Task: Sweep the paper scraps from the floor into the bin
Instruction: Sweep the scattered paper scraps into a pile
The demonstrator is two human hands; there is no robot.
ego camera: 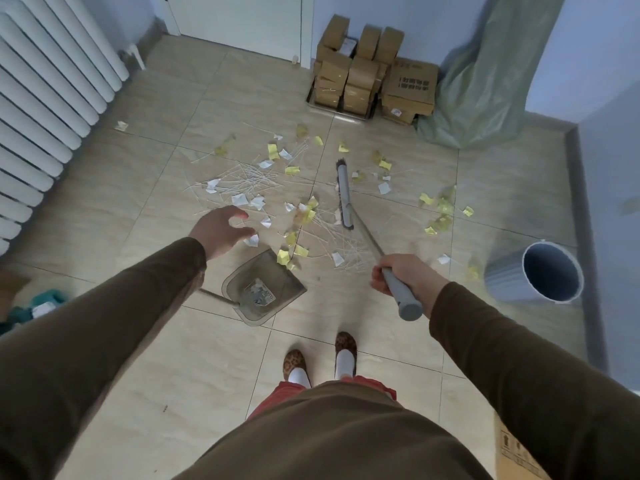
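Observation:
Yellow and white paper scraps point(304, 213) and thin white strips lie scattered over the tiled floor ahead of me. My right hand point(401, 275) grips the grey handle of a broom, whose grey head point(344, 195) stands among the scraps. My left hand point(221, 230) hovers with fingers spread, holding nothing, above and left of a translucent grey dustpan point(263, 289) lying on the floor. A few scraps sit at the dustpan's front edge. A grey-blue bin point(535, 277) stands at the right near the wall.
A white radiator point(45, 98) lines the left wall. Stacked cardboard boxes point(367, 74) and a green plastic-wrapped bundle point(485, 88) stand at the back, beside a white door. Another box corner shows at the lower right. My slippered feet point(320, 358) stand behind the dustpan.

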